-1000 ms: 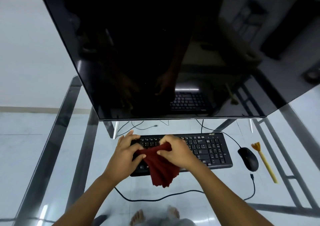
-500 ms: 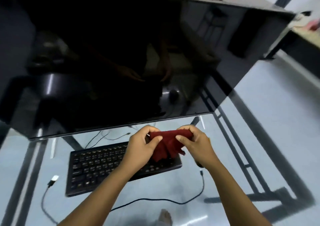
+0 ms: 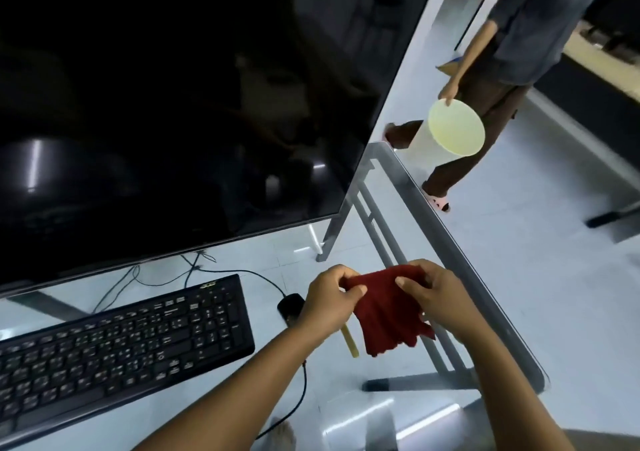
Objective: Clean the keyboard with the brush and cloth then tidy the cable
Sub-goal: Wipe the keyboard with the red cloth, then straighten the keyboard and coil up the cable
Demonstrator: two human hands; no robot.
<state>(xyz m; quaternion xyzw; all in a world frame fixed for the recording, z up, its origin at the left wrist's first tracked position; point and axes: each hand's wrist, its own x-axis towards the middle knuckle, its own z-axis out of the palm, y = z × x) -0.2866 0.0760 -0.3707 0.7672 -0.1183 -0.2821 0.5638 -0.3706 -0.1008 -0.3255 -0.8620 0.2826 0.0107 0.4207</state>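
Head view: the red cloth [image 3: 384,312] is held up above the glass worktop [image 3: 450,243], pinched at its top edge by both hands, with the rest hanging down in loose folds. The left hand [image 3: 329,303] is closed on the cloth's left corner, thumb over bent fingers; the right hand [image 3: 438,298] is closed on the right corner in the same way. The keyboard [image 3: 117,350] lies at 9 o'clock from the hands, well apart from the cloth, its long axis running from 8 to 2 o'clock across the worktop. The left hand is the nearer one to it. The mouse [image 3: 291,305] sits just left of the left hand, and the brush [image 3: 349,345] shows as a yellow handle below that wrist. The cable [image 3: 301,402] loops under the left forearm. Both forearms reach forward toward 12 o'clock, wrists level. For wiping, the cloth would likely have to be carried left and lowered onto the keys.
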